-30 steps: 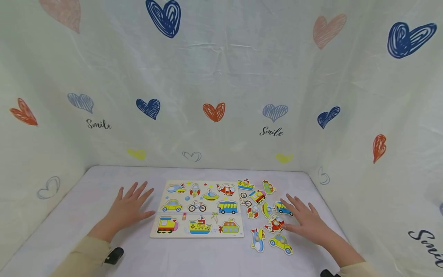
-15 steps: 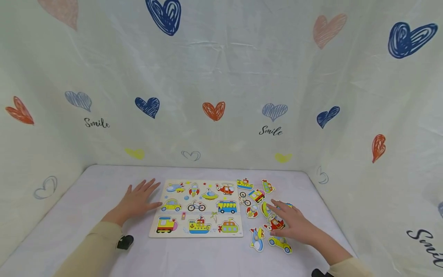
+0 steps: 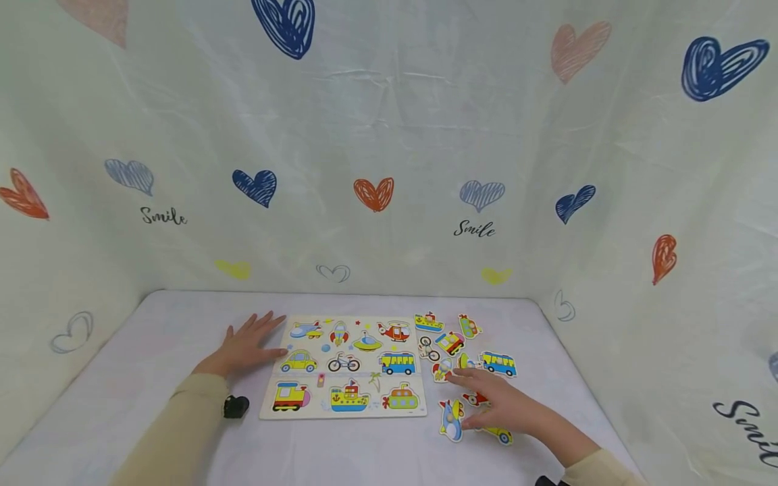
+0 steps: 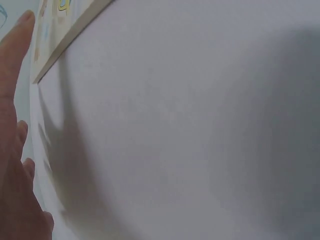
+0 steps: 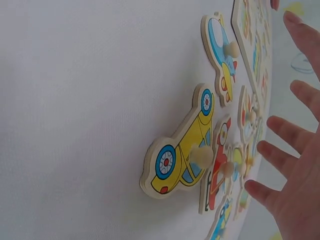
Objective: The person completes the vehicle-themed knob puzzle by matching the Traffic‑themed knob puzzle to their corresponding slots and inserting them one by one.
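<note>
On the white table [image 3: 340, 455], a flat puzzle board [image 3: 319, 403] lies a little left of the middle, printed with vehicles in three rows: four in the far row, three in the middle and three in the near one. The left hand [image 3: 243, 347] is at the board's left edge with its fingers straight and spread, gripping nothing; whether the tips touch the edge cannot be told.

Just right of the board lie the loose wooden pieces. The right hand [image 3: 501, 401] is over them, its fingers apart and holding nothing, with one fingertip by the rocket piece [image 3: 442, 370] and the thumb beside the plane piece [image 3: 452, 422]. It partly covers the helicopter piece [image 5: 217, 175] and the car piece [image 5: 187, 145], which has a round knob [image 5: 202, 157] on top.

Beyond the right hand is the bus piece [image 3: 498, 363]. Farther back are the train piece [image 3: 450, 343], the bicycle piece [image 3: 429, 348], the ship piece [image 3: 429, 322] and the submarine piece [image 3: 469, 327]. A pale curtain [image 3: 413, 142] printed with hearts stands behind the table.
</note>
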The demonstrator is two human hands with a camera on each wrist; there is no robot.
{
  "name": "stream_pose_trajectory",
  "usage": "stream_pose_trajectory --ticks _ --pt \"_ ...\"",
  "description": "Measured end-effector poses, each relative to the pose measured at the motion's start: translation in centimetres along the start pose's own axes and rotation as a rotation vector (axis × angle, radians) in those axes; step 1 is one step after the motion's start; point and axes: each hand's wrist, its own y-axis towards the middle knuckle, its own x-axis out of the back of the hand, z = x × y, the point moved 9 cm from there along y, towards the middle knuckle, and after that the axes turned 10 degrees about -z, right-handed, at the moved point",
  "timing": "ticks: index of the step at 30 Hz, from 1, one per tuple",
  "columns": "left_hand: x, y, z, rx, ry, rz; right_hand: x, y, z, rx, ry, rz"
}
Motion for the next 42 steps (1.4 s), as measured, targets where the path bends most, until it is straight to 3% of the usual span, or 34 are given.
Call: stream_pose_trajectory --ticks 7,17,31,42 --pt "-0.8 0.5 0.2 0.030 -0.031 0.057 -0.9 0.5 0.8 0.053 0.067 0.032" --pt "-1.5 0.4 0.5 0.052 0.016 0.114 -2.5 1.8 1.0 0.062 0.117 0.116" --pt "-1.0 0.2 0.1 0.053 0.013 0.134 -3.3 3.3 -0.1 0.059 0.195 0.172" --pt "-1.5 0.4 0.5 0.061 0.054 0.154 -3.7 4.1 -0.3 0.062 0.204 0.229"
